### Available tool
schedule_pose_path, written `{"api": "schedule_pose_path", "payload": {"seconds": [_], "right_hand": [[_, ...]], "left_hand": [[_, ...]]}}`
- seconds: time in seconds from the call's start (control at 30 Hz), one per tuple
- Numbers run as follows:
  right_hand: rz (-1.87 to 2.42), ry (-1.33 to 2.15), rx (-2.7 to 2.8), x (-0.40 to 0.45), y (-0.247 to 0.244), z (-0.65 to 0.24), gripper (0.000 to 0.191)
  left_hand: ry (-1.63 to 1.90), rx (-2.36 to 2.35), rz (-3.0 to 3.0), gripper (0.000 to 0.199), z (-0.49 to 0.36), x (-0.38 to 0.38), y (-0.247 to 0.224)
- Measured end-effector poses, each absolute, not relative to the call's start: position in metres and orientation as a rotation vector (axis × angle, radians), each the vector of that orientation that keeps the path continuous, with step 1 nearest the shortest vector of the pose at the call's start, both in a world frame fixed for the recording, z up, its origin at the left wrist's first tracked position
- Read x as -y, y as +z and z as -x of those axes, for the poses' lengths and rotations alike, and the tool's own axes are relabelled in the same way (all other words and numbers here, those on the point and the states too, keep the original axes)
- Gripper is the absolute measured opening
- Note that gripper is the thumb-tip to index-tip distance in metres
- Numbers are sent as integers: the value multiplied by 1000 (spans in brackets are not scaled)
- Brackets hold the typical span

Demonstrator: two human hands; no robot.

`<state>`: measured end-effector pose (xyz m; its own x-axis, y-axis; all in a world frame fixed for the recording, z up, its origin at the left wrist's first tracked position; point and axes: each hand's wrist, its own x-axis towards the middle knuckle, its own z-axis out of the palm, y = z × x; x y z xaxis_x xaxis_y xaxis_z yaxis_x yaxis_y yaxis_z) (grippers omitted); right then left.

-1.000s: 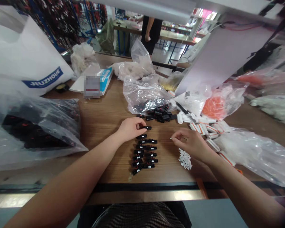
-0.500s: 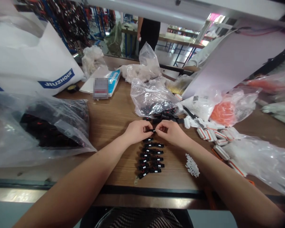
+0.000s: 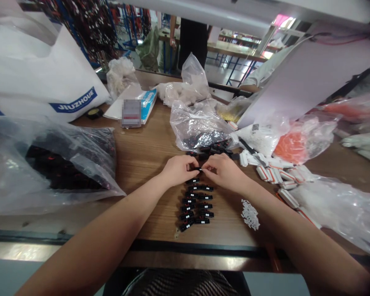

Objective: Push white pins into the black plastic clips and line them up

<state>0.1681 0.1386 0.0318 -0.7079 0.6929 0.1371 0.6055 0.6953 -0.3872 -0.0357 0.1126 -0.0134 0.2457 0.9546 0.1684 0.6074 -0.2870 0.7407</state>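
My left hand (image 3: 179,170) is closed on a small black connector housing (image 3: 197,169), pinched between thumb and fingers. At its right end my right hand (image 3: 219,169) pinches a tiny white piece (image 3: 201,169), mostly hidden by the fingertips. Below the hands, several black housings (image 3: 206,206) with pairs of white dots lie in two columns on the wooden tabletop. A small heap of white pins (image 3: 250,214) lies right of them, beside my right forearm. Just beyond my hands is a pile of loose black housings (image 3: 217,149).
A clear bag of black parts (image 3: 64,164) lies at the left, with a large white bag (image 3: 33,70) behind it. White-and-orange pieces (image 3: 273,174) and plastic bags (image 3: 333,209) cover the right. A booklet (image 3: 148,102) lies at the back. Beyond the bench stands a person (image 3: 193,43).
My hands stay almost in place, still together at the black housing. The person in the background has shifted slightly, and the view has moved a little.
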Motion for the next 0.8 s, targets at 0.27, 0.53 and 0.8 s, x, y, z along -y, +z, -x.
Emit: {"api": "schedule_pose_path", "payload": {"seconds": [0.27, 0.53, 0.8], "right_hand": [[939, 90, 2851, -125, 40, -166, 23], [1298, 418, 2501, -131, 55, -213, 26], [1950, 70, 2663, -102, 47, -293, 25]], "left_hand": [[841, -1414, -1959, 11, 36, -113, -15], [832, -1410, -1932, 9, 36, -113, -15], [837, -1413, -1906, 13, 35, -114, -18]]}}
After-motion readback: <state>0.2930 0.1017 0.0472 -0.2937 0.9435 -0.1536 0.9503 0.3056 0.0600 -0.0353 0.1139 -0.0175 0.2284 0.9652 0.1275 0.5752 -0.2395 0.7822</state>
